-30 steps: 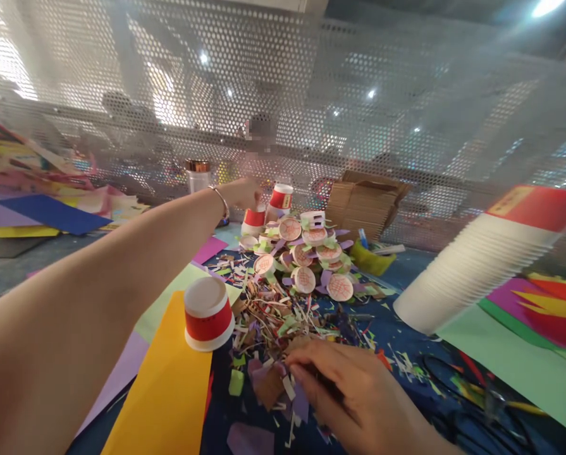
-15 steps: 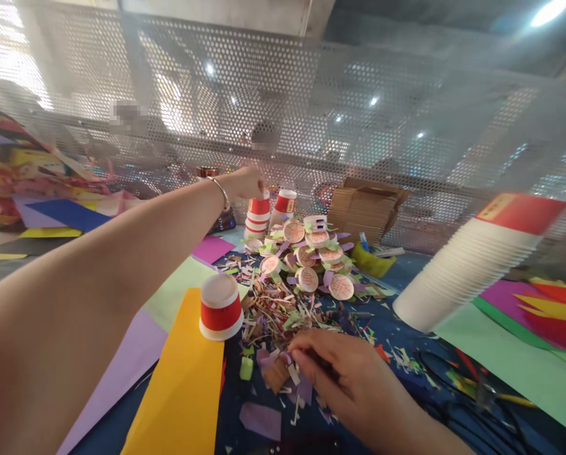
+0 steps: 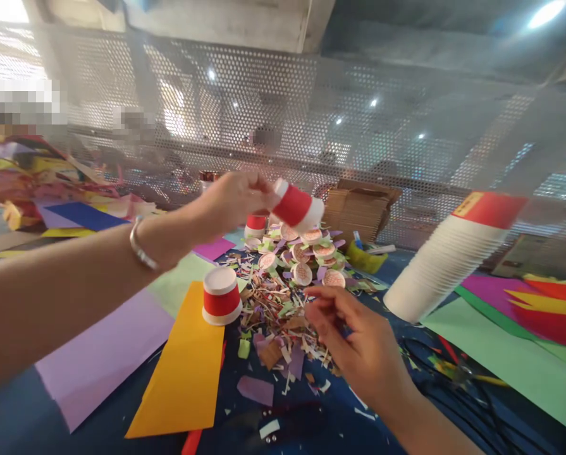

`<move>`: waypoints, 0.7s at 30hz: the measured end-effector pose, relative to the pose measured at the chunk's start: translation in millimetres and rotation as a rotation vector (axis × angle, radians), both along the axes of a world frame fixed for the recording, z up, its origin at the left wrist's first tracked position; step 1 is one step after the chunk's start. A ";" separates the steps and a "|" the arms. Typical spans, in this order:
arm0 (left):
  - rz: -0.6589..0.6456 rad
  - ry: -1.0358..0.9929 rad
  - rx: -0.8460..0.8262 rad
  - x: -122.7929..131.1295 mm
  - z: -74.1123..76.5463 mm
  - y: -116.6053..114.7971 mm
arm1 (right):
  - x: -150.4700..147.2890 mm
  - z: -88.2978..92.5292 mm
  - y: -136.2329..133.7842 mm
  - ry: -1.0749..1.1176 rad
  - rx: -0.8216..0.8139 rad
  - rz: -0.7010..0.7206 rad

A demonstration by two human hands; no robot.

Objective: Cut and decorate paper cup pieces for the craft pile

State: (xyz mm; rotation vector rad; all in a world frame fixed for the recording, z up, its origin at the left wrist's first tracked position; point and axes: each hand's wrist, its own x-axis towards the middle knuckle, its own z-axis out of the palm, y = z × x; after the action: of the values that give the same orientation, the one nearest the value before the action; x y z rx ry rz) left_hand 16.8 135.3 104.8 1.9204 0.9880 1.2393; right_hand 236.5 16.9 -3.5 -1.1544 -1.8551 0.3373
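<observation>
My left hand (image 3: 233, 199) is raised over the table and grips a red-and-white paper cup (image 3: 298, 209) tipped on its side. Another such cup (image 3: 221, 296) stands upside down on an orange sheet (image 3: 183, 373). A third cup (image 3: 255, 225) stands at the back, behind a heap of round paper discs (image 3: 306, 253). My right hand (image 3: 353, 332) hovers over a pile of paper scraps (image 3: 277, 313), fingers curled with small shreds under the fingertips.
A leaning stack of white cups (image 3: 448, 253) with a red top lies at the right. Purple (image 3: 97, 360), green (image 3: 510, 360) and other coloured sheets cover the dark blue table. Folded cardboard (image 3: 361, 205) and a perforated metal screen (image 3: 311, 114) stand behind. Scissors (image 3: 458, 373) lie at right.
My left hand has drawn back from the far cups, lifting one cup off the stack and tilting it. My right hand has risen slightly from the scraps.
</observation>
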 end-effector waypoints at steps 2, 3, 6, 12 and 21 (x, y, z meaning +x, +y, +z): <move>-0.123 -0.062 -0.083 -0.5 -20.0 -37.0 | -2.6 1.8 -2.3 0.061 0.035 -0.015; -0.157 -0.076 -0.127 -0.8 -29.1 -53.6 | -4.5 2.7 -4.1 0.070 0.048 0.000; -0.165 -0.112 -0.155 -2.2 -47.6 -90.8 | -10.8 4.3 -11.4 0.048 0.115 0.019; -0.134 -0.176 -0.152 -13.4 -56.6 -122.0 | -14.7 7.9 -23.7 0.237 0.288 -0.114; 0.030 -0.138 -0.055 -28.2 -66.7 -161.6 | -19.9 8.2 -34.7 0.061 0.335 -0.092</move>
State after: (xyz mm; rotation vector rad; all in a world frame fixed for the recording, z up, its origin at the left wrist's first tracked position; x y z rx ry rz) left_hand -11.4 -26.4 38.1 1.7594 0.9716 1.3287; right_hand 216.7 -17.8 4.7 -0.9826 -1.7197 0.0064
